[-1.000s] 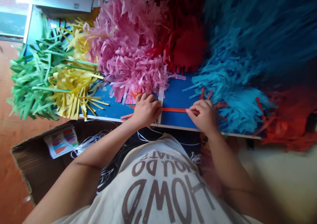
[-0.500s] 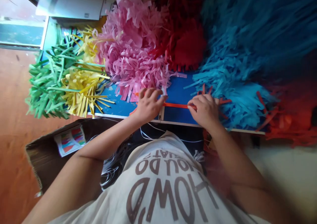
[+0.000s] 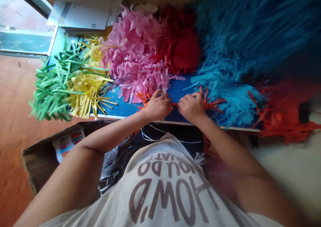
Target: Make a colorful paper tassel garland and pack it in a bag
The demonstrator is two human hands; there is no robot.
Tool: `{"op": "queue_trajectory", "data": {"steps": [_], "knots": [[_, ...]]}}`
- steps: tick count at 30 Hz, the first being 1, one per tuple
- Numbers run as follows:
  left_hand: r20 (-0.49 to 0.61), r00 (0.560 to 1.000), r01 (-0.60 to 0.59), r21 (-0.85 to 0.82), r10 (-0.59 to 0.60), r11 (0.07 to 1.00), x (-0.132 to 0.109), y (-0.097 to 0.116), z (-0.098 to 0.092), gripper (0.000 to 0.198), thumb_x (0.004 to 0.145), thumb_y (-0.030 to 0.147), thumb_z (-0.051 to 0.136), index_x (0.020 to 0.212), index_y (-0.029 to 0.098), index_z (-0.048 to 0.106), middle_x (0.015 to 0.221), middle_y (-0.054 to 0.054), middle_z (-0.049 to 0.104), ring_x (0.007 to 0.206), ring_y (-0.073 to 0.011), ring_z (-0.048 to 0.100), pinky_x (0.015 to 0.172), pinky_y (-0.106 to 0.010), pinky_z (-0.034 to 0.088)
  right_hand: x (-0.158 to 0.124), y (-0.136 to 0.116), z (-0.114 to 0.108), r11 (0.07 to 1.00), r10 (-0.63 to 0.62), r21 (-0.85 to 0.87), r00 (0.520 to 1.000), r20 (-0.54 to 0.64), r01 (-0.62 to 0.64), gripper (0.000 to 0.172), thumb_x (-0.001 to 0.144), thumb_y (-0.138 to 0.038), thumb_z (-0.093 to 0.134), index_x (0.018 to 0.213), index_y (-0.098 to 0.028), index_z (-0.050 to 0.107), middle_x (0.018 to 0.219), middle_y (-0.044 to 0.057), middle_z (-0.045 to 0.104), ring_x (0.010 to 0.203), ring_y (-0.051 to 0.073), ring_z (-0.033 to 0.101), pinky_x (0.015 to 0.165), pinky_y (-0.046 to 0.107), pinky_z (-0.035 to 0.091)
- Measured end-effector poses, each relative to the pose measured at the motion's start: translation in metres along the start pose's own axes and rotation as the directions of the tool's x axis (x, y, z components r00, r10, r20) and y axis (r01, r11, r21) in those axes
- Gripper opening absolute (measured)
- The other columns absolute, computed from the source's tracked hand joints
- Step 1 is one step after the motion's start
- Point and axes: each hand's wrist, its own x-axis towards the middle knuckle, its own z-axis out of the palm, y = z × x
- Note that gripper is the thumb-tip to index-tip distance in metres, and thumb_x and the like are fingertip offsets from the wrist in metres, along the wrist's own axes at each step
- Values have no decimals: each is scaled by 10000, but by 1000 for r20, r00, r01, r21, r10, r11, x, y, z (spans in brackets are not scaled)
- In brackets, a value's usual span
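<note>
An orange paper strip (image 3: 175, 104) runs between my two hands over the front part of the blue table (image 3: 181, 86). My left hand (image 3: 159, 105) is closed on its left end, and orange fringe (image 3: 143, 99) sticks out beyond that hand. Closed on the right end is my right hand (image 3: 191, 107), with more orange fringe (image 3: 213, 104) spreading past it toward the light blue fringe. The hands are a small gap apart. What the fingertips do underneath is hidden.
Green (image 3: 50, 93), yellow (image 3: 85, 93), pink (image 3: 140, 59), red (image 3: 187, 53) and blue fringe (image 3: 230, 69) cover the table. Orange fringe (image 3: 288, 120) hangs at the right edge. A cardboard box (image 3: 40, 160) and white strings (image 3: 112, 166) lie below the front edge.
My hands have come closer together, so the visible stretch of orange strip between them is much shorter. More orange fringe shows left of my left hand. The view has shifted slightly.
</note>
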Motion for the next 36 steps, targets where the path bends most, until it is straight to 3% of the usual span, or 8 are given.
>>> {"op": "queue_trajectory", "data": {"steps": [5, 10, 16, 20, 25, 32, 36], "knots": [[-109, 994, 22, 37, -18, 999, 1, -2, 7, 193, 958, 188, 570, 825, 201, 709, 849, -44, 707, 891, -215, 610, 966, -463, 375, 5, -4, -3, 995, 83, 53, 996, -43, -81, 122, 925, -235, 604, 859, -181, 691, 910, 57, 717, 908, 225, 529, 879, 419, 251], [-163, 986, -15, 54, 24, 998, -7, -2, 8, 187, 979, 193, 567, 866, 219, 713, 879, -22, 727, 900, -202, 608, 939, -430, 369, -10, -11, 2, 997, 74, 4, 988, -132, -74, 270, 1016, -211, 489, 829, -203, 684, 832, 31, 711, 861, 196, 531, 875, 393, 238], [-170, 985, 27, 13, -24, 1000, -32, -8, 9, 225, 1013, 248, 530, 960, 265, 747, 943, -6, 751, 948, -208, 593, 897, -413, 352, -46, 11, 7, 993, 115, 65, 962, -249, -102, 203, 993, -251, 587, 846, -247, 728, 917, 2, 750, 946, 184, 581, 889, 384, 248], [-74, 986, 136, -168, -150, 976, -38, -12, 11, 244, 1011, 333, 534, 949, 283, 765, 951, -20, 751, 945, -211, 578, 873, -406, 359, -51, 20, 7, 972, 193, 170, 963, -190, -161, 193, 964, -304, 632, 817, -252, 745, 956, 17, 738, 967, 201, 589, 870, 385, 297], [56, 953, 295, -394, -297, 871, -33, -16, 14, 243, 970, 373, 595, 868, 241, 772, 917, -42, 748, 899, -208, 579, 839, -378, 384, -47, 25, 11, 912, 300, 333, 943, -142, -239, 204, 917, -322, 672, 750, -226, 737, 899, 42, 707, 887, 217, 580, 820, 365, 366], [24, 932, 336, -422, -360, 842, -34, -15, 16, 213, 930, 362, 650, 818, 216, 758, 862, -45, 729, 879, -216, 566, 818, -377, 372, -45, 29, 10, 884, 320, 387, 943, -91, -262, 178, 894, -329, 677, 765, -229, 749, 889, 51, 674, 895, 237, 566, 832, 379, 398], [82, 923, 379, -368, -377, 849, -29, -12, 11, 217, 899, 374, 678, 783, 200, 735, 841, -54, 708, 885, -235, 552, 817, -392, 362, -39, 28, 6, 872, 354, 359, 935, 9, -334, 152, 861, -292, 695, 728, -222, 721, 910, 51, 678, 921, 248, 556, 828, 384, 381]]}}
